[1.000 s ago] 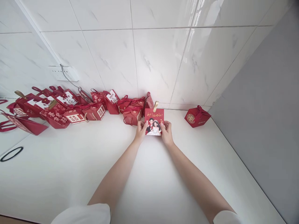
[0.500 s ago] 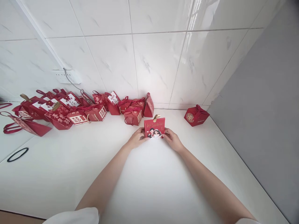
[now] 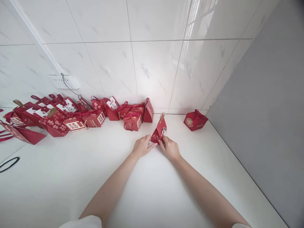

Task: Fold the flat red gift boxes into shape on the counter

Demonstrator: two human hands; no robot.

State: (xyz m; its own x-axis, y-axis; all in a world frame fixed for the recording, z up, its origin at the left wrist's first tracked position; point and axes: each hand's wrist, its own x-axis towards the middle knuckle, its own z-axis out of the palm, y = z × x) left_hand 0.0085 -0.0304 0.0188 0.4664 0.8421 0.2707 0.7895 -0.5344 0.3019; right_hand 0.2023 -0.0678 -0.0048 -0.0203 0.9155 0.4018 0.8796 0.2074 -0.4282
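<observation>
A red triangular gift box [image 3: 158,131] with a gold ribbon loop on top stands upright on the white tabletop, its narrow end turned partly toward me. My left hand [image 3: 142,146] grips its left side low down, thumb stretched along the near bottom edge. On the other side my right hand [image 3: 170,147] holds the box, fingers on the printed face and thumb at the near edge. The fingers partly cover the printed couple on that face. Just behind and left sits a small red box with a ribbon [image 3: 132,121].
Several red gift boxes [image 3: 57,125] stand in a row along the tiled wall to the left. One red box [image 3: 195,120] stands apart at the right, near the grey panel [image 3: 258,120]. A socket [image 3: 64,82] with a grey cable is on the wall. A black ring [image 3: 9,164] lies at far left.
The gift box has been turned from its printed front facing me to its narrow end facing me. Both hands have come closer together around it. The view has shifted slightly.
</observation>
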